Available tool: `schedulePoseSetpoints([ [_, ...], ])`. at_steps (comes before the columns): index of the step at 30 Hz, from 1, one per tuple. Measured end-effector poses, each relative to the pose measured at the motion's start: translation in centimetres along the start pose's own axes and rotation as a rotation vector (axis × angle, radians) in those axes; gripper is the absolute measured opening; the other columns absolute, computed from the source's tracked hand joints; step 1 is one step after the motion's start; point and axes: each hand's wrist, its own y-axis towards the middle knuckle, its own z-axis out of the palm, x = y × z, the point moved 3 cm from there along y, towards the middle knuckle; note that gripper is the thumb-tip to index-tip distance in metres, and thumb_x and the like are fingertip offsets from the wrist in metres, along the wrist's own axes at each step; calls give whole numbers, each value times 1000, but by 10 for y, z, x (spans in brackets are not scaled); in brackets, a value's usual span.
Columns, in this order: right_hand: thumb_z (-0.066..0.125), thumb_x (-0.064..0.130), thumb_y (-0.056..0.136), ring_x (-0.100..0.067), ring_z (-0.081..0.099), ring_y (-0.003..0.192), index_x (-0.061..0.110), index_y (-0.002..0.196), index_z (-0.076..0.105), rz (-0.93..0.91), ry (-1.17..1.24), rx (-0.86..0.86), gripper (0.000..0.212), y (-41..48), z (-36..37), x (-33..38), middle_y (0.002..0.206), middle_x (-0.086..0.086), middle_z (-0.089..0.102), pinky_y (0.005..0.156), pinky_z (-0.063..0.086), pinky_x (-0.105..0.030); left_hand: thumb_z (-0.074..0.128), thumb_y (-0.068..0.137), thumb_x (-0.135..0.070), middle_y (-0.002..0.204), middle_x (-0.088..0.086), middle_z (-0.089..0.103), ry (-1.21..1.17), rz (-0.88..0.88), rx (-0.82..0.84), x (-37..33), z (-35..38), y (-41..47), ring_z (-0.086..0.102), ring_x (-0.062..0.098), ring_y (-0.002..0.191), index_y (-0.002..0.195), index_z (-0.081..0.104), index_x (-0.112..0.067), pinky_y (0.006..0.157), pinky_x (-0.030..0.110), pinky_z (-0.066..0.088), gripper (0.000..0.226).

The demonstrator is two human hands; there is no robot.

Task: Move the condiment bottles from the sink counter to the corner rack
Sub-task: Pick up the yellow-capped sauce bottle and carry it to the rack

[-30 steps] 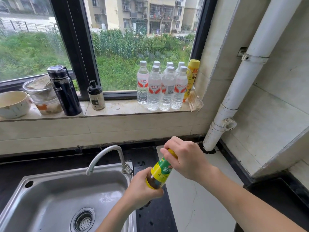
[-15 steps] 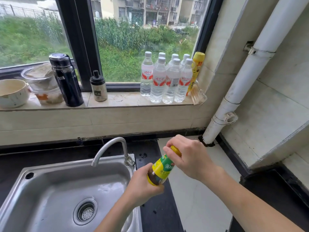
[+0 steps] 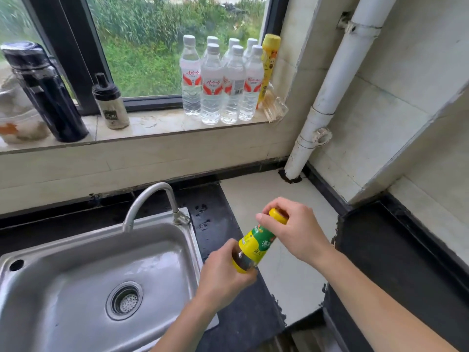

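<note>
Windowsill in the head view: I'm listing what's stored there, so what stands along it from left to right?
Left to right: clear plastic food tub → tall black flask → small black-capped seasoning jar → cluster of clear water bottles with red labels → tall yellow bottle.

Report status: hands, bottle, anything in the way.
Left hand grips condiment bottle low, right hand grips yellow cap. Bottle tilted, held above counter. Rack not in view.
</note>
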Motion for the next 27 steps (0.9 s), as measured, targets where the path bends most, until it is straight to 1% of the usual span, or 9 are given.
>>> schedulePoseSetpoints([
  [3,66,43,78,-13,57,64,22,72,62,-31,48,-120,22,-15,-20,-5,62,2,59,56,53,-33,84,60,-41,87,-11,66,-140,56,208,-13,4,-7,62,14,77,104,56,-34,70,29,53,54],
  [5,63,42,74,-13,57,63,21,69,62,-21,56,-162,22,-24,-36,-7,62,1,59,54,53,-31,85,64,-37,103,-12,66,-183,118,325,-17,8,-16,65,12,91,123,50,-37,81,25,55,69],
  [10,68,38,73,-9,58,62,19,71,64,63,197,-280,19,-64,-84,-24,65,4,59,52,50,-23,75,76,-31,83,-13,59,-176,205,398,-37,29,-49,52,4,71,107,56,-31,65,16,44,37],
  [12,78,34,75,-5,60,63,18,88,66,116,396,-313,24,-90,-96,-33,71,5,64,50,48,-20,75,78,-29,78,-16,56,-230,198,458,-48,45,-66,49,3,68,105,56,-28,63,14,41,32],
  [15,81,32,72,-7,60,65,17,111,63,220,748,-263,46,-142,-105,-47,78,2,71,47,41,-22,74,81,-25,75,-20,57,-336,203,560,-66,68,-96,50,1,69,100,59,-24,66,12,41,24],
  [18,76,31,75,-11,65,80,11,106,68,254,727,-165,37,-203,-99,-55,92,-3,75,63,48,-23,75,80,-32,86,-14,66,-357,195,678,-75,87,-128,59,6,83,103,64,-29,80,27,51,26],
  [21,75,20,77,-13,69,81,0,103,65,284,830,-234,34,-260,-95,-62,89,-4,73,69,52,-21,76,82,-30,96,-6,70,-354,166,849,-84,109,-167,64,13,93,110,64,-31,95,42,53,30],
  [25,69,3,82,-10,67,70,-6,100,61,320,889,-469,21,-336,-104,-70,81,-8,69,59,51,-17,77,79,-39,113,6,71,-270,199,892,-90,144,-218,67,21,107,119,62,-24,99,41,52,45],
  [27,69,1,83,-6,66,66,-6,99,59,364,845,-597,20,-375,-110,-79,78,-6,68,57,49,-15,77,76,-45,108,0,74,-163,236,830,-89,161,-237,68,11,104,121,60,-25,92,35,57,52],
])
